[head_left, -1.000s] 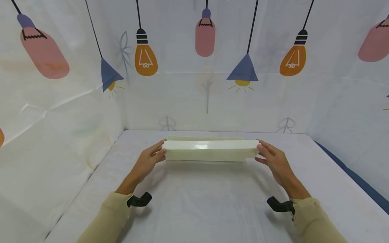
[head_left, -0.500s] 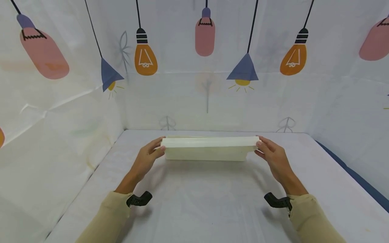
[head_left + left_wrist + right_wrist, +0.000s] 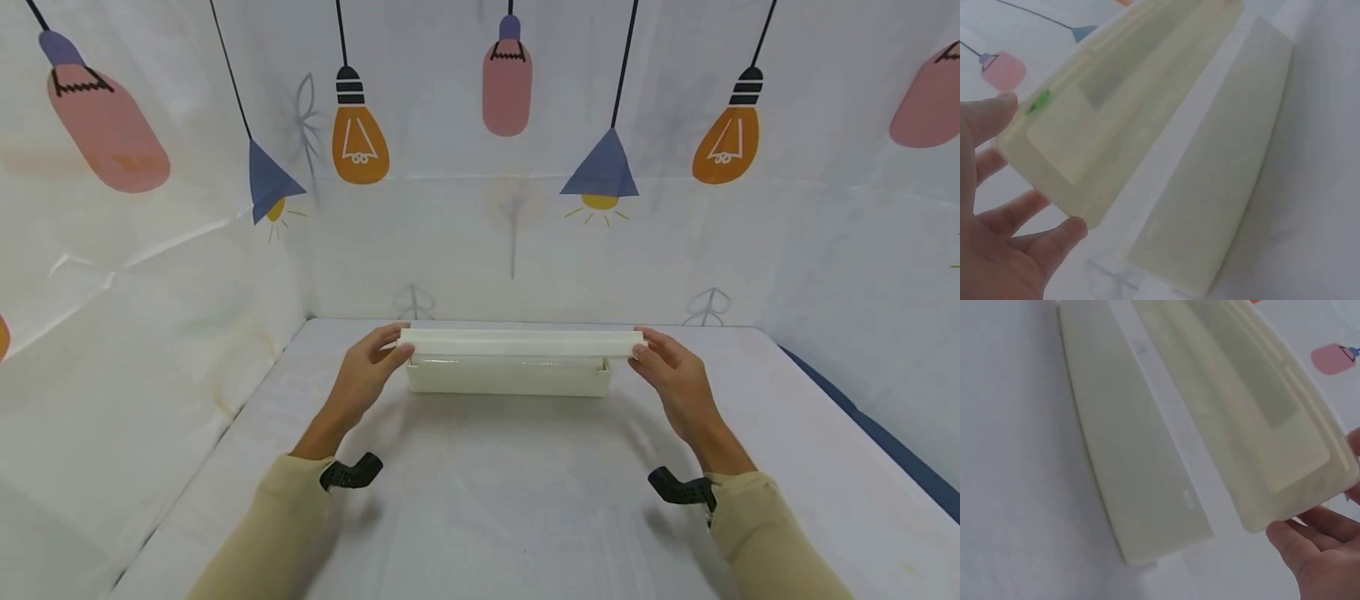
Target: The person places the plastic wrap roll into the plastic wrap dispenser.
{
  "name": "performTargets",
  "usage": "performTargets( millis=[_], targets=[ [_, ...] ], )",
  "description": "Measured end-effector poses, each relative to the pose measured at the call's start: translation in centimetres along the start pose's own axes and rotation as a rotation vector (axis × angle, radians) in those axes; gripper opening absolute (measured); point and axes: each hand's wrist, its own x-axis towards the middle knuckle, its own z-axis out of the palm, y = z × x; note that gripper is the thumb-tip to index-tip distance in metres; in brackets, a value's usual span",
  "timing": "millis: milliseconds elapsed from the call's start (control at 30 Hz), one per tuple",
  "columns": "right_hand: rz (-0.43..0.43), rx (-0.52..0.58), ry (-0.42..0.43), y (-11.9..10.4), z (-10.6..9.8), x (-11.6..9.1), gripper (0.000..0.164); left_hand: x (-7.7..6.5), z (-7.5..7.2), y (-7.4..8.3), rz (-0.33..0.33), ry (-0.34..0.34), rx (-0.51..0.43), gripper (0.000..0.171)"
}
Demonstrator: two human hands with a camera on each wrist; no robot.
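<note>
A long cream-white plastic box point(image 3: 510, 378) sits on the table, its long front wall towards me. Its matching lid point(image 3: 521, 342) is held up just above it, and a gap shows between them in both wrist views. My left hand point(image 3: 363, 377) grips the lid's left end, thumb on the near side and fingers behind. At the other end, my right hand point(image 3: 678, 385) holds the lid the same way. The left wrist view shows the lid's recessed underside, with a small green piece point(image 3: 1039, 102) near the left thumb. The box's inside is mostly hidden by the lid.
A white cloth covers the table point(image 3: 510, 500). Behind it hangs a pale wall sheet point(image 3: 450, 242) printed with lamps and bulbs; a similar sheet runs down the left. Dark blue fabric point(image 3: 870, 425) shows past the table's right edge. Each wrist wears a black camera mount point(image 3: 351, 472).
Both hands have raised the lid from close over the box and tipped it. The box's upper front edge and right corner now show under it; the box has stayed in place.
</note>
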Motion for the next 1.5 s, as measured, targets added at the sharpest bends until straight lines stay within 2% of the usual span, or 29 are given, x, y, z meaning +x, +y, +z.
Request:
performTargets(
  millis=[267, 567, 667, 767, 800, 900, 1100, 1500],
  targets=[
    [-0.016, 0.034, -0.01, 0.2, 0.3, 0.5, 0.052, 0.6, -0.3, -0.3, 0.021, 0.008, 0.001, 0.056],
    [-0.024, 0.037, -0.026, 0.5, 0.6, 0.8, 0.051, 0.5, -0.4, -1.0, 0.057, -0.013, 0.036, 0.051],
    [-0.03, 0.045, -0.034, 0.7, 0.6, 0.8, 0.051, 0.1, -0.3, 0.4, 0.067, -0.016, 0.068, 0.047],
    [-0.049, 0.04, -0.043, 0.9, 0.6, 0.8, 0.05, 0.2, -0.2, 0.2, 0.083, -0.005, 0.082, 0.045],
    [-0.053, 0.039, -0.046, 1.0, 0.6, 0.8, 0.049, 0.2, -0.2, 0.1, 0.088, -0.002, 0.087, 0.044],
    [-0.071, 0.038, -0.055, 1.1, 0.6, 0.9, 0.047, 0.8, -0.1, -1.5, 0.099, 0.012, 0.094, 0.045],
    [-0.078, 0.037, -0.068, 1.1, 0.9, 0.7, 0.044, 0.8, 0.0, -1.6, 0.096, 0.016, 0.114, 0.045],
    [-0.02, -0.047, -0.049, 1.2, 1.1, 1.2, 0.038, 1.1, 0.3, -2.4, 0.128, 0.039, 0.097, 0.041]
  ],
)
